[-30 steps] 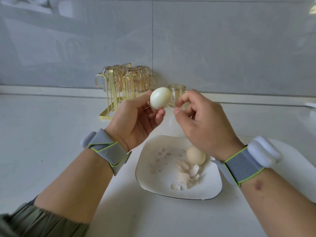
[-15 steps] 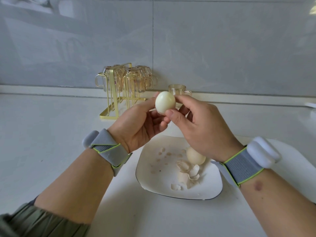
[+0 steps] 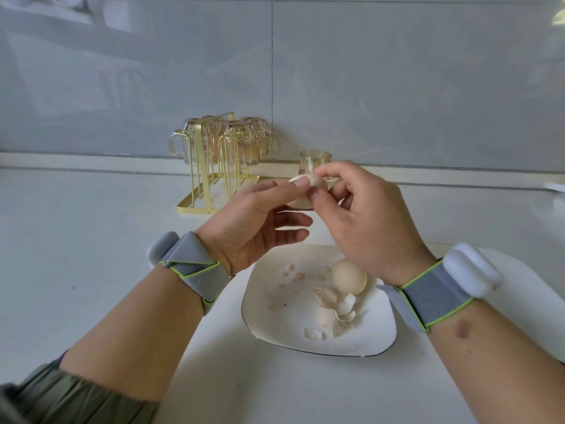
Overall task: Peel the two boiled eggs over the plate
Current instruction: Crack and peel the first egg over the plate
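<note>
Both hands are meeting above the far edge of the plate (image 3: pixel 263 304). The left hand (image 3: pixel 247 228) is gripping an egg (image 3: pixel 301 201) between thumb and fingertips; most of the egg is hidden behind the thumbs, with only a pale patch showing below them. The right hand (image 3: pixel 363 221) is pinching something pale at the top of the egg between thumb and forefinger (shell or bare egg white, too blurred to tell). Its other fingers are curling behind, partly out of sight.

A second egg (image 3: pixel 349 276) is lying on the plate, just beside the right wrist, which is covering part of the plate's right rim. Shell pieces (image 3: pixel 334 310) are lying scattered near that egg, with smaller flecks further left on the plate.

Both wrists are wearing grey bands (image 3: pixel 195 270) with white units. A green sleeve (image 3: pixel 61 396) is cut off at the lower left corner.

Behind the hands, a gold rack (image 3: pixel 211 166) is holding glass cups, and one glass (image 3: pixel 315 162) is standing partly hidden by the right fingers.
</note>
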The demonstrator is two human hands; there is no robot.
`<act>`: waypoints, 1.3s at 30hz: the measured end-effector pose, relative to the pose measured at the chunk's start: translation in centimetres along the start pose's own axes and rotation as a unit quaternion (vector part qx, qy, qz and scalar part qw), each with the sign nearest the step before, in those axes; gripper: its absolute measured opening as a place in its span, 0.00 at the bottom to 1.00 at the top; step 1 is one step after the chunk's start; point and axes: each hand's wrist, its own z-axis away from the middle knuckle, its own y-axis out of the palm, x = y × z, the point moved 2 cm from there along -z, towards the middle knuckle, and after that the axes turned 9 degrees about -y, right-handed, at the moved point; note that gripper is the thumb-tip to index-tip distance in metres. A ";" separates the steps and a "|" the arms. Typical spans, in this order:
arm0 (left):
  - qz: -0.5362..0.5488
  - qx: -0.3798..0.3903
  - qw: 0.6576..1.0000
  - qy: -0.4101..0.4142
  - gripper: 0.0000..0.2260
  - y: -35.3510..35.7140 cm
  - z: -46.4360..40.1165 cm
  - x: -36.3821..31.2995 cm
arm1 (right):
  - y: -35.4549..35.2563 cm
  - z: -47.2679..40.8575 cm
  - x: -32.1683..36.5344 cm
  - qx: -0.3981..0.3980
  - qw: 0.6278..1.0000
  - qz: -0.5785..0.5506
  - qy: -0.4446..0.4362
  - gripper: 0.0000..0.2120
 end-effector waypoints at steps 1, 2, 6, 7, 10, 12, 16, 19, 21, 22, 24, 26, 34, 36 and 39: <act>-0.003 -0.001 1.000 -0.001 0.14 0.0 0.0 0.0 | 0.0 0.0 0.0 0.003 1.000 -0.001 -0.002 0.09; -0.003 -0.004 1.000 -0.002 0.14 0.0 0.0 0.0 | 0.0 0.0 0.1 0.006 1.000 -0.002 -0.005 0.08; -0.010 -0.017 1.000 0.000 0.15 -0.2 -0.1 0.1 | 0.0 0.0 0.2 0.009 1.000 -0.001 -0.019 0.11; -0.014 -0.020 1.000 0.001 0.18 -0.2 -0.1 0.1 | 0.0 0.0 0.2 0.009 1.000 -0.002 -0.021 0.13; -0.016 -0.024 1.000 -0.008 0.24 -0.3 -0.2 0.1 | 0.0 0.1 0.3 0.019 0.999 -0.007 -0.028 0.18; -0.015 -0.025 0.999 -0.019 0.26 -0.3 -0.2 0.1 | 0.0 0.1 0.5 0.019 0.999 -0.008 -0.035 0.17; -0.024 -0.012 0.999 -0.032 0.24 -0.3 -0.4 0.3 | 0.1 0.1 0.5 0.004 0.999 0.003 -0.051 0.14; -0.032 -0.006 0.999 -0.030 0.19 -0.4 -0.4 0.3 | 0.1 0.1 0.5 0.006 0.998 0.021 -0.064 0.14; -0.033 -0.002 0.999 -0.029 0.17 -0.4 -0.4 0.3 | 0.1 0.1 0.5 0.005 0.997 0.038 -0.071 0.15; -0.034 0.000 0.999 -0.029 0.16 -0.4 -0.4 0.3 | 0.1 0.1 0.5 0.005 0.996 0.045 -0.074 0.15; -0.036 0.002 0.999 -0.029 0.16 -0.4 -0.4 0.3 | 0.1 0.1 0.4 0.004 0.995 0.055 -0.080 0.15; -0.038 0.002 0.999 -0.031 0.16 -0.4 -0.4 0.3 | 0.0 0.1 0.4 0.000 0.994 0.065 -0.086 0.15; -0.036 -0.008 0.999 -0.024 0.12 -0.2 -0.3 0.4 | -0.1 0.0 0.5 0.002 0.994 0.069 -0.084 0.14; -0.038 -0.010 0.999 -0.023 0.12 -0.2 -0.3 0.4 | -0.2 0.0 0.5 0.003 0.995 0.065 -0.080 0.13; -0.041 -0.016 0.999 -0.020 0.12 -0.2 -0.4 0.4 | -0.4 0.0 0.4 0.003 0.996 0.060 -0.068 0.13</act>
